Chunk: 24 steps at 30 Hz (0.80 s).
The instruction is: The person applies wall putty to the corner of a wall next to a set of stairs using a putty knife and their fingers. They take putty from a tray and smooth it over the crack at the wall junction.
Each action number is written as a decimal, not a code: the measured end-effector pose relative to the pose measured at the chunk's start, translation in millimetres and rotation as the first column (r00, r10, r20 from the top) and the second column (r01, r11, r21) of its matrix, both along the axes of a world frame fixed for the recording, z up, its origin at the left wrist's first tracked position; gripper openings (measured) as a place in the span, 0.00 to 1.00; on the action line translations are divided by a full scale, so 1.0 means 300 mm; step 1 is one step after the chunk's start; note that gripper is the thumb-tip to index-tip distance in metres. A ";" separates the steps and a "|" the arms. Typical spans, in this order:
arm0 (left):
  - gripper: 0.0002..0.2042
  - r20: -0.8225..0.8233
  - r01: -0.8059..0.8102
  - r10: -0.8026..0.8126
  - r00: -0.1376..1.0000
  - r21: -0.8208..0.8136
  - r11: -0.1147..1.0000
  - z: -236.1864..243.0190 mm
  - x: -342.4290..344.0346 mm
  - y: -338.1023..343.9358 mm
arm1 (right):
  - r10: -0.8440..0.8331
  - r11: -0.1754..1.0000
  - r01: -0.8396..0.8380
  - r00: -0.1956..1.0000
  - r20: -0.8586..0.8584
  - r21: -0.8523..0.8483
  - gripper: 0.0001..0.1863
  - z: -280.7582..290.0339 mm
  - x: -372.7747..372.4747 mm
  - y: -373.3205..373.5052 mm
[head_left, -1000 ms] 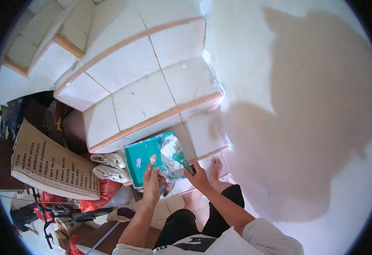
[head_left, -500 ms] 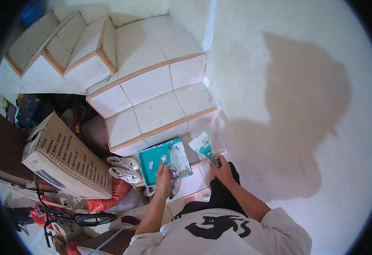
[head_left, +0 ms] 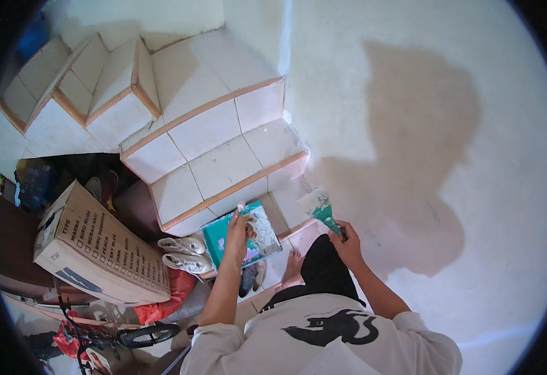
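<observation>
A turquoise tray [head_left: 216,241] smeared with white paste sits low on the tiled stairs, beside white shoes [head_left: 180,262]. Over the tray is my left hand [head_left: 239,237], closed round a small pale object whose tip shows above my fingers; I cannot make out what it is. My right hand [head_left: 347,240] grips a green scraper [head_left: 323,215] with paste on its wide blade, held up to the right of the tray in front of the pale wall [head_left: 405,300]. My bare foot [head_left: 293,265] shows below.
Tiled stairs [head_left: 217,156] with orange edging climb and turn left. At left stand a large cardboard box [head_left: 73,244], red bags [head_left: 161,303], a bicycle [head_left: 142,334] and dark clutter [head_left: 36,181] under the stairs. Dark shoes [head_left: 248,278] lie below the tray.
My right hand has lifted the scraper off the tray and moved it rightward toward the wall. My left hand has risen slightly over the tray. The camera's view has shifted.
</observation>
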State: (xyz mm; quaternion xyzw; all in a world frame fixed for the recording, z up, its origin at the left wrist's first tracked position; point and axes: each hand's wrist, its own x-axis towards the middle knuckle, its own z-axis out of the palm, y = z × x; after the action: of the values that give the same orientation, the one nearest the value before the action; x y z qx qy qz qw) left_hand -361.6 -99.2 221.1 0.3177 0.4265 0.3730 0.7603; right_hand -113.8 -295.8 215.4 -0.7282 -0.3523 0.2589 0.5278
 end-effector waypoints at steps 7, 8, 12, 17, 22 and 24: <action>0.16 -0.028 0.062 -0.062 0.998 -0.011 0.998 0.035 0.180 0.203 | -0.053 0.992 0.050 0.998 -0.026 -0.112 0.20 -0.063 0.099 0.100; 0.16 -0.024 0.079 -0.079 0.997 0.006 0.997 0.036 0.215 0.248 | -0.053 0.991 0.050 0.998 -0.022 -0.124 0.20 -0.075 0.117 0.126; 0.22 -0.054 0.176 -0.172 0.984 0.068 0.982 0.040 0.347 0.408 | -0.037 0.983 0.027 0.998 -0.055 -0.182 0.20 -0.086 0.177 0.210; 0.23 -0.174 0.249 -0.239 0.955 0.036 0.968 0.089 0.529 0.563 | -0.015 0.974 0.003 0.999 -0.051 -0.226 0.20 -0.059 0.237 0.279; 0.25 -0.105 0.147 -0.167 0.980 -0.176 0.973 0.210 0.689 0.677 | -0.004 0.946 -0.047 0.988 -0.157 -0.320 0.19 0.097 0.247 0.291; 0.27 -0.003 0.112 -0.117 0.993 -0.259 0.959 0.267 0.744 0.723 | -0.009 0.941 -0.054 0.983 -0.185 -0.334 0.18 0.119 0.245 0.272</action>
State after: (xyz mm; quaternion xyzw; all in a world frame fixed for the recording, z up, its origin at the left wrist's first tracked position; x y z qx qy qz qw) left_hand -138.4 117.8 301.3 0.2435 0.4590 0.2669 0.8117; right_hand -40.3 -214.1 251.2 -0.7766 -0.2610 0.3875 0.4226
